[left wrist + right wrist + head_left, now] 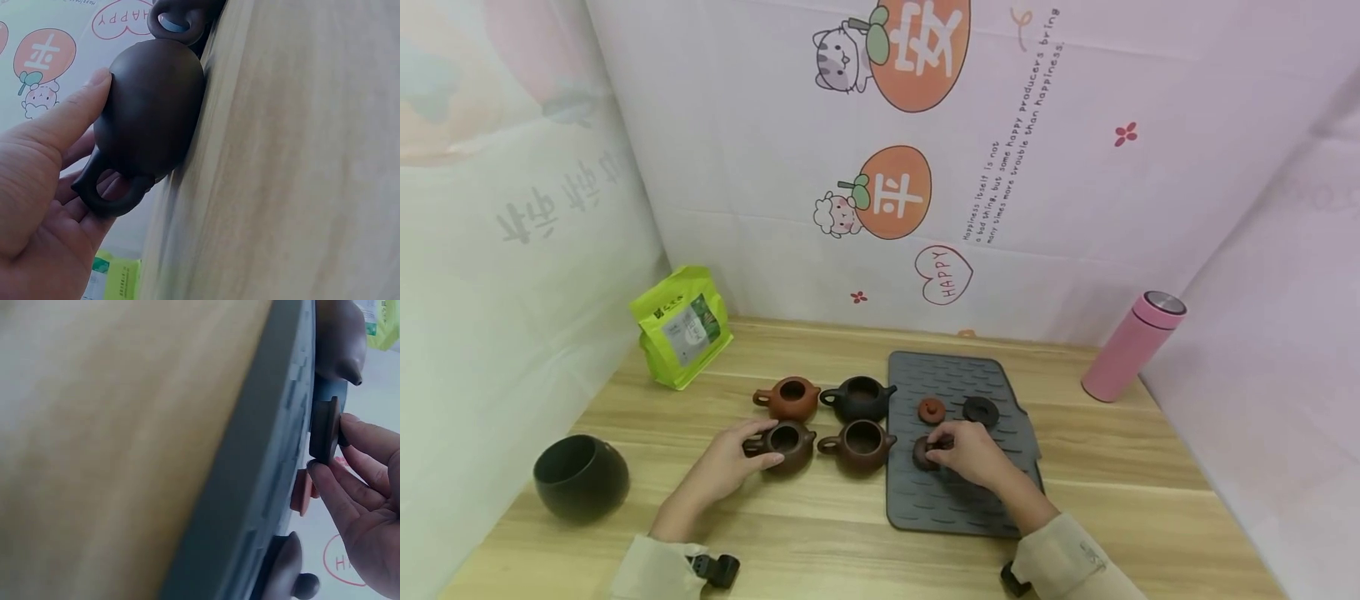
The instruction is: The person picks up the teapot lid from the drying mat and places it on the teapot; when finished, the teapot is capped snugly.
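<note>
My left hand [735,454] holds the front-left dark brown teapot [793,450] around its handle side, thumb on the near side of the body and fingers beyond. In the left wrist view this lidless teapot [153,106] sits low on the table with its looped handle toward the palm. My right hand [970,454] pinches a small dark brown lid [323,430] by its knob, over the grey mat [917,504]. Close to it lie an orange-brown lid [931,410] and a black lid [981,411]. Another dark brown lid [284,565] shows only in the right wrist view.
Three more open teapots stand close by: an orange-brown one [792,402], a black one [860,401] and a brown one [859,450]. A dark round pot [582,492] is at left, a green tea bag [681,329] behind, a pink bottle [1131,350] at back right.
</note>
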A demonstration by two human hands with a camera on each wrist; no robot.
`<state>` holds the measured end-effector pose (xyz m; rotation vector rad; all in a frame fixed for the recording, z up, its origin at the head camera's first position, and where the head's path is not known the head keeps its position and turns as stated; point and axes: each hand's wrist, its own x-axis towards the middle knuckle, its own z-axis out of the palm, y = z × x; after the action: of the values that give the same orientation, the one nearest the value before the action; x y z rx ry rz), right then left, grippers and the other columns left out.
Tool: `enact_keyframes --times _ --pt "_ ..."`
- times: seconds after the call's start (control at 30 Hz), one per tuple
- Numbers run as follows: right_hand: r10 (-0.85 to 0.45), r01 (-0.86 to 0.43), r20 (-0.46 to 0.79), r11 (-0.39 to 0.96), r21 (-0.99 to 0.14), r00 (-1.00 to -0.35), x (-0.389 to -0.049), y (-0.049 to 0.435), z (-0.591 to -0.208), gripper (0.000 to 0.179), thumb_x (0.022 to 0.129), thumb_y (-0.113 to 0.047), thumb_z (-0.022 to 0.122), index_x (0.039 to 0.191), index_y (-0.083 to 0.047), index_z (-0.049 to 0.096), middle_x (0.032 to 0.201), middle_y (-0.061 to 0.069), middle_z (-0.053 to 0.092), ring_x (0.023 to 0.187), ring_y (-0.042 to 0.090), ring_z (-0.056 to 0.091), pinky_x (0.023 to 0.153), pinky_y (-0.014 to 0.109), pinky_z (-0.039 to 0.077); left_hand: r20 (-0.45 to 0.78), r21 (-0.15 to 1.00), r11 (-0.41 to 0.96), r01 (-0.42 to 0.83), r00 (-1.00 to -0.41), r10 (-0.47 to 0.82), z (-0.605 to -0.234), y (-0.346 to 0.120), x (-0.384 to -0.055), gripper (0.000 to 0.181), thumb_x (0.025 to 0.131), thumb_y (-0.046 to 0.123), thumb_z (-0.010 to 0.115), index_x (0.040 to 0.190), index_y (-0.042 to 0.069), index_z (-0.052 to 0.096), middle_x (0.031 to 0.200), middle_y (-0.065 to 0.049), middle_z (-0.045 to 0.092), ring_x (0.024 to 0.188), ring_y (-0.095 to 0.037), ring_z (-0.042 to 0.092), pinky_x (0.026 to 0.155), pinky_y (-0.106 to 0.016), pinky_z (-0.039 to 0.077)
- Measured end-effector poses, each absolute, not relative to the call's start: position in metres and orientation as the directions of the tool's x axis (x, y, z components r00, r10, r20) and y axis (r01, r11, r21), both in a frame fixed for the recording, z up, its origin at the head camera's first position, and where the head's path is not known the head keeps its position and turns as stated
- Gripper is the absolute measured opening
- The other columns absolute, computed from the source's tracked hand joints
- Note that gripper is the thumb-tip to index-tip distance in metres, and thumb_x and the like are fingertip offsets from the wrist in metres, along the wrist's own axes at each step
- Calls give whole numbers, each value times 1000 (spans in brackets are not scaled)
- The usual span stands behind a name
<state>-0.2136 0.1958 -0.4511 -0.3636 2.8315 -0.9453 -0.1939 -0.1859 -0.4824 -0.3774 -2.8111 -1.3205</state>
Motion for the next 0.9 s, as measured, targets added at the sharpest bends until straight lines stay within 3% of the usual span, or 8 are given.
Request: enact_keyframes --times 0.53,0.9 --pt "-232 -201 35 746 -635 -972 -224 181 -421 14 84 -15 78 97 -16 73 93 -4 68 86 15 66 68 32 55 106 754 621 215 -972 208 -482 -186 -195 62 82 34 79 133 4 59 133 -21 55 126 -42 45 105 -58 32" --pt "-335 -291 65 689 -664 -940 -232 145 -409 17 88 -18 75 104 -14 72 99 -2 68 92 18 65 68 32 55 127 749 621 229 -971 205 -484 -186 -194 60 81 31 80 130 2 61 130 -21 57 124 -43 47 104 -58 33"
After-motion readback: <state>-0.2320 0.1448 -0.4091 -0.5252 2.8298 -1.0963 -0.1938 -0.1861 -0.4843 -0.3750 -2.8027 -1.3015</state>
